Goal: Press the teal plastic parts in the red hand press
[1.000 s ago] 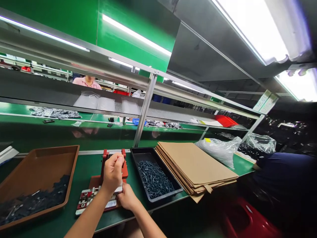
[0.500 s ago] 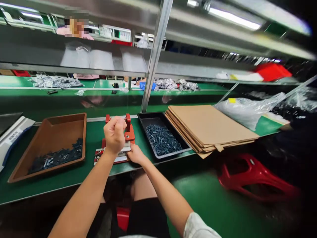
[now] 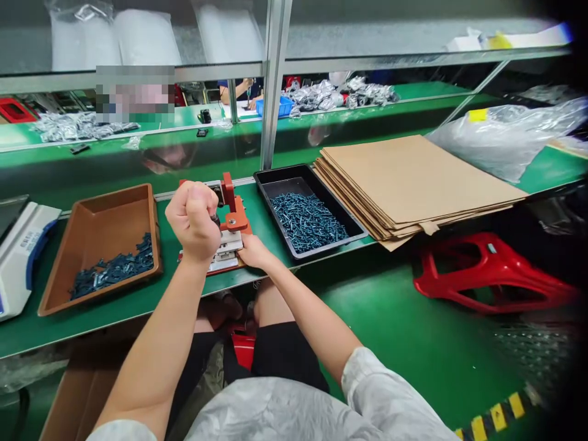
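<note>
The left hand [image 3: 193, 220] is clenched in a raised fist over a red press jig [image 3: 235, 211] on the green table [image 3: 105, 309]. The right hand [image 3: 254, 251], fingers bent, rests on the jig's silver plate [image 3: 228, 242]. The fist now sits higher and further left than before.

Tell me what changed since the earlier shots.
The view tipped down. The left hand, in a fist, shifted left off the red jig; the right hand stayed at the jig's front. The brown tray, black screw tray and cardboard stack stayed put.
</note>
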The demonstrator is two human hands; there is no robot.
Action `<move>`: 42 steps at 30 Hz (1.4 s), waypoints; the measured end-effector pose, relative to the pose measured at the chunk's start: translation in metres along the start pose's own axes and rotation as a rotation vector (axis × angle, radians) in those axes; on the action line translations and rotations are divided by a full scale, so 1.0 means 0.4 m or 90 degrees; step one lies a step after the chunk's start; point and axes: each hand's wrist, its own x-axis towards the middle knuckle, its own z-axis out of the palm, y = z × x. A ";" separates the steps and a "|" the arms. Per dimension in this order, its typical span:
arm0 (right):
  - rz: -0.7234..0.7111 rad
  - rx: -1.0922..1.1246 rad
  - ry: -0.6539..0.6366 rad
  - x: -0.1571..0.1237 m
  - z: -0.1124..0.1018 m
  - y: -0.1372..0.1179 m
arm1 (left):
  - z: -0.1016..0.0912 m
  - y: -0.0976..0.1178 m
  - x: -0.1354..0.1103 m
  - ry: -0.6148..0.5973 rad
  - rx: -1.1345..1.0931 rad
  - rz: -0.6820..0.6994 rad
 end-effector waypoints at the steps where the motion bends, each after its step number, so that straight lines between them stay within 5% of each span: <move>1: 0.003 0.001 -0.005 0.001 -0.001 0.001 | 0.000 0.001 -0.002 0.002 -0.011 0.007; 6: -0.030 0.027 0.007 -0.009 0.004 -0.005 | -0.007 0.001 0.064 -0.081 0.008 -0.044; 11: -0.086 -0.076 0.054 -0.047 0.019 -0.026 | 0.010 -0.079 0.224 -0.133 0.094 -0.173; 14: -0.114 -0.113 0.022 -0.057 0.027 -0.030 | 0.013 -0.102 0.269 -0.141 0.171 -0.159; 17: -0.125 -0.103 -0.001 -0.051 0.030 -0.021 | -0.029 -0.071 0.212 -0.097 0.232 -0.043; 20: -0.133 -0.079 -0.015 -0.038 0.026 -0.006 | -0.137 -0.051 0.063 -0.012 0.331 0.050; 22: -0.133 -0.071 -0.027 -0.029 0.020 0.001 | -0.230 -0.072 -0.051 -0.011 0.430 -0.001; 26: -0.144 -0.049 -0.039 -0.006 0.009 -0.002 | -0.369 -0.163 -0.200 -0.177 0.578 -0.230; 30: -0.140 -0.053 -0.040 0.010 0.007 -0.014 | -0.392 -0.232 -0.218 -0.171 0.482 -0.438; 38: -0.075 0.004 0.001 0.038 0.038 0.019 | -0.406 -0.260 -0.224 0.063 0.185 -0.543; 42: -0.032 0.021 -0.006 0.049 0.049 0.039 | -0.405 -0.256 -0.228 0.100 0.122 -0.565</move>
